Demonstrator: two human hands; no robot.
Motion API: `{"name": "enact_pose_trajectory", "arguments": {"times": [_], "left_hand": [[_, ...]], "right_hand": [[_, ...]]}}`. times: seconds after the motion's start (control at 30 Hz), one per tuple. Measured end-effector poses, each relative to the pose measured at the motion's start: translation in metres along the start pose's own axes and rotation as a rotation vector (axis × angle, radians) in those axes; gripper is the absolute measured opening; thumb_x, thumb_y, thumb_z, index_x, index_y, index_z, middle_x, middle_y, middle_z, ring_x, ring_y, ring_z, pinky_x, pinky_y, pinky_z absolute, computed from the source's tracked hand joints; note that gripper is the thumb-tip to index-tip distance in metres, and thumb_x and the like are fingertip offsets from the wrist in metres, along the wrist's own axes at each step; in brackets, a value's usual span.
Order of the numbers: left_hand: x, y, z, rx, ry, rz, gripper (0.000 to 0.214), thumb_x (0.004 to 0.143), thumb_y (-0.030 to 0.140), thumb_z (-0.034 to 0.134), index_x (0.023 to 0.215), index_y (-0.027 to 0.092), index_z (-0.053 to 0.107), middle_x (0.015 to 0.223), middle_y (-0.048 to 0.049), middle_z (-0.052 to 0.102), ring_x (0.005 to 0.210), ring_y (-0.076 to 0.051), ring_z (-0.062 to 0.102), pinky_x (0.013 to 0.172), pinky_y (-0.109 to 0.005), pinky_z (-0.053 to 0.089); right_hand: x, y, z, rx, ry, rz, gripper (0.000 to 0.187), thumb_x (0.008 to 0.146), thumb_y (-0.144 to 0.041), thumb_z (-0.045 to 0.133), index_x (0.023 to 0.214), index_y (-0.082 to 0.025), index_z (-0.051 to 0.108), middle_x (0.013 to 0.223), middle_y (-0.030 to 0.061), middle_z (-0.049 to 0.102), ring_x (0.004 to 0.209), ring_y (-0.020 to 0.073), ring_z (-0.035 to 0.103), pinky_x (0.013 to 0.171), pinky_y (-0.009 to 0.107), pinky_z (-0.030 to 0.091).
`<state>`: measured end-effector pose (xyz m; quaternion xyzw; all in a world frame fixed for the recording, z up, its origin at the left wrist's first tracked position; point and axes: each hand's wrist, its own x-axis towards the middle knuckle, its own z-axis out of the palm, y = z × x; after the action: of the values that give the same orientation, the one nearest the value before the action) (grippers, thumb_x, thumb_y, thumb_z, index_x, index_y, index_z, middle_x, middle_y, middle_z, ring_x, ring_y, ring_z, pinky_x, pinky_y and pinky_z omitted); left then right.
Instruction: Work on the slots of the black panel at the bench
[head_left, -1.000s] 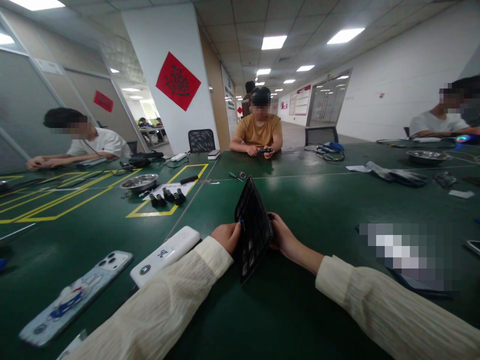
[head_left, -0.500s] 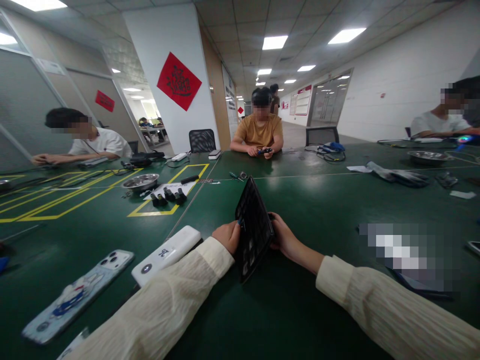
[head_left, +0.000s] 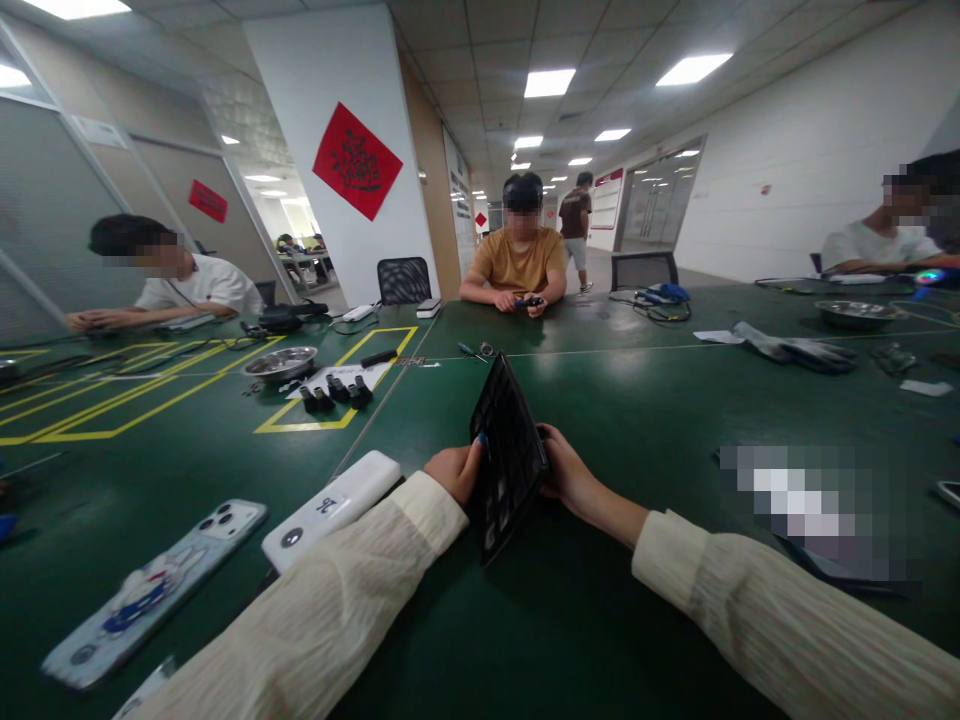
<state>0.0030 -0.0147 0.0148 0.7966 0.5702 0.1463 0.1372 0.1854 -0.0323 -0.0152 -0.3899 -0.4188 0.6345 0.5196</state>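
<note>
A black gridded tray (head_left: 504,455) stands tilted on its edge on the green table (head_left: 615,420), in front of me. My left hand (head_left: 452,471) grips its left side, thumb pressed on the grid face. My right hand (head_left: 568,474) holds the right side from behind, fingers partly hidden by the tray. Both arms wear cream ribbed sleeves.
A white power bank (head_left: 332,508) and a phone in a patterned case (head_left: 154,590) lie at my left. Further left are a metal bowl (head_left: 280,364) and small black parts (head_left: 334,392) in a yellow-taped box. Three people sit around the table; another walks in the corridor.
My hands and the tray have stayed nearly still. The person in the far corridor has walked from behind the seated person out to the right.
</note>
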Motion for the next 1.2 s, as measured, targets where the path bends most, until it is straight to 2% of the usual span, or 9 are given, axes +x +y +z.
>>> {"name": "enact_pose_trajectory", "arguments": {"times": [0.17,0.4,0.6,0.77,0.87,1.07,1.2], "left_hand": [[-0.0015,0.0022,-0.0006,0.071,0.016,0.011,0.049,0.087,0.033,0.018,0.059,0.015,0.054,0.056,-0.0051,0.052,0.056,-0.015,0.050,0.053,-0.026,0.027],[0.0000,0.0011,0.0012,0.091,-0.003,-0.038,0.058,0.087,0.040,0.013,0.057,0.015,0.054,0.054,-0.0060,0.051,0.054,-0.016,0.050,0.050,-0.027,0.025],[-0.0011,0.0002,0.0005,0.048,0.059,0.018,0.050,0.088,0.040,0.017,0.074,0.016,0.058,0.067,-0.0073,0.060,0.066,-0.018,0.056,0.056,-0.026,0.031],[0.0004,-0.0029,0.0000,-0.001,0.037,0.026,0.054,0.088,0.044,0.015,0.074,0.015,0.059,0.065,-0.0069,0.060,0.065,-0.018,0.057,0.057,-0.026,0.034],[0.0026,-0.0056,0.0019,-0.019,0.043,0.042,0.056,0.088,0.044,0.013,0.073,0.015,0.058,0.064,-0.0067,0.059,0.065,-0.018,0.056,0.058,-0.027,0.035],[0.0035,-0.0072,0.0056,-0.047,0.069,0.057,0.056,0.089,0.043,0.013,0.071,0.015,0.058,0.065,-0.0065,0.060,0.064,-0.017,0.056,0.059,-0.027,0.036],[0.0007,-0.0045,0.0054,0.006,0.073,0.077,0.052,0.090,0.040,0.012,0.078,0.016,0.056,0.069,-0.0070,0.061,0.069,-0.018,0.058,0.062,-0.026,0.036]], "right_hand": [[-0.0020,-0.0036,0.0023,-0.013,0.009,0.014,0.036,0.073,-0.033,0.043,0.107,-0.025,0.038,0.054,-0.0075,0.045,0.036,0.0079,0.042,0.030,0.016,0.024],[-0.0004,-0.0010,0.0004,0.002,-0.013,0.008,0.035,0.074,-0.033,0.042,0.108,-0.025,0.037,0.058,-0.0067,0.046,0.037,0.0083,0.044,0.030,0.016,0.024],[-0.0010,-0.0019,0.0011,-0.009,0.004,0.001,0.034,0.073,-0.033,0.042,0.106,-0.025,0.038,0.058,-0.0067,0.046,0.038,0.0077,0.043,0.030,0.015,0.026],[-0.0008,-0.0007,0.0000,-0.011,-0.007,-0.005,0.033,0.074,-0.034,0.042,0.105,-0.025,0.038,0.057,-0.0066,0.045,0.038,0.0076,0.043,0.031,0.016,0.026],[-0.0023,0.0001,-0.0009,-0.019,-0.024,0.007,0.036,0.073,-0.033,0.043,0.108,-0.027,0.037,0.061,-0.0060,0.048,0.039,0.0075,0.044,0.032,0.016,0.027],[-0.0063,-0.0022,-0.0009,0.011,-0.084,-0.020,0.049,0.069,-0.031,0.048,0.115,-0.028,0.032,0.068,-0.0042,0.050,0.042,0.0074,0.045,0.033,0.015,0.023],[-0.0068,-0.0034,0.0000,0.000,-0.059,-0.005,0.049,0.070,-0.031,0.048,0.116,-0.028,0.031,0.064,-0.0059,0.048,0.039,0.0070,0.043,0.033,0.015,0.024]]}}
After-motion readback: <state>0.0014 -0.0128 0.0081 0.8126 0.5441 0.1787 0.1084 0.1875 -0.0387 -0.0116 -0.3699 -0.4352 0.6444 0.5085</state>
